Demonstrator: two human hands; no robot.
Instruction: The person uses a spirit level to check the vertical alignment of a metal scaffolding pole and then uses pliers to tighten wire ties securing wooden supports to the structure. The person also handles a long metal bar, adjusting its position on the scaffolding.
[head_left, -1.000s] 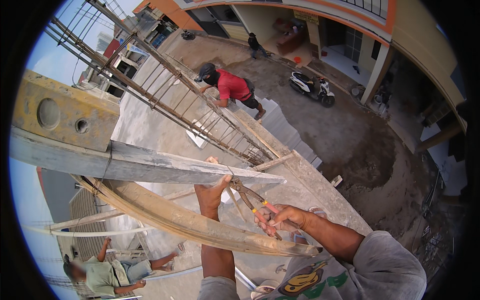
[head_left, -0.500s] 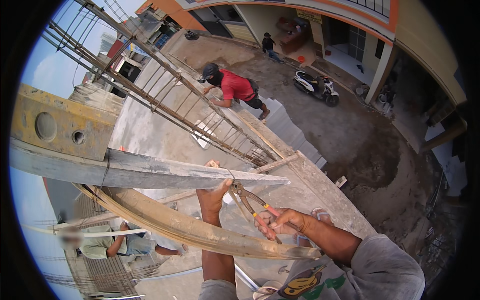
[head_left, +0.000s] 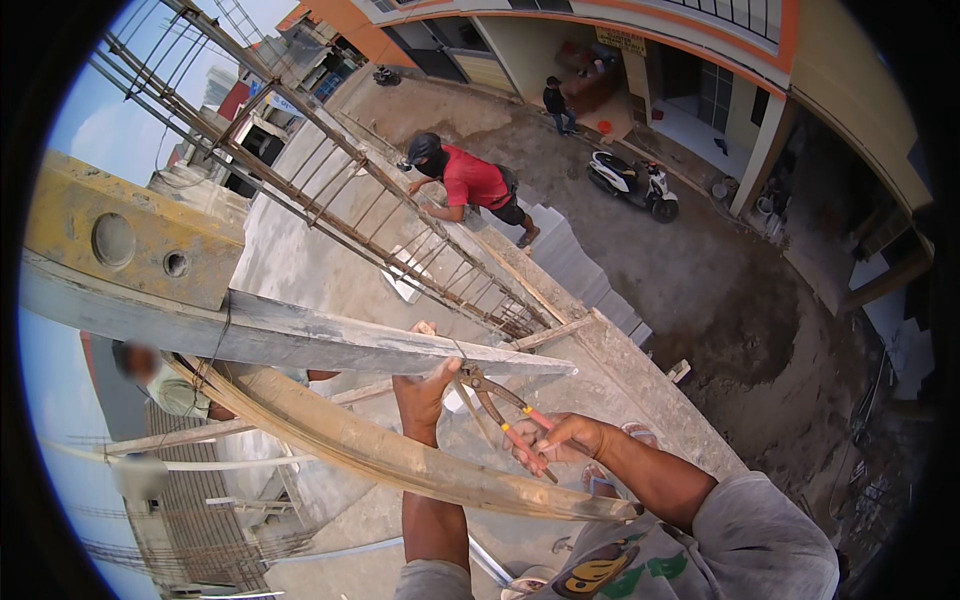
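A long grey board [head_left: 330, 338] runs from the left rim to the middle, narrowing with distance from me. My left hand [head_left: 422, 395] wraps round it near its right end, thumb on the near side and fingertips over the top edge. My right hand [head_left: 560, 440] grips the handles of metal pincers [head_left: 532, 415] with orange-red grips, slightly spread. Their jaws meet a thin tie wire [head_left: 462, 352] at the board, beside my left thumb. Below curves a tan wooden plank [head_left: 390, 455], passing in front of my left forearm. A yellow bar [head_left: 130, 235] with round holes lies against the board at left.
A rusty rebar cage [head_left: 330, 185] slants behind the board. A co-worker in red [head_left: 465, 180] leans over the ledge beyond. Another co-worker [head_left: 165, 385] is partly hidden at left. A concrete edge [head_left: 650, 400] drops to the street, where a scooter [head_left: 635, 185] stands.
The co-worker at left has moved upward behind the board and plank. My view has shifted slightly. My right hand and the pincer handles are nearly where they were, with jaws still at the wire.
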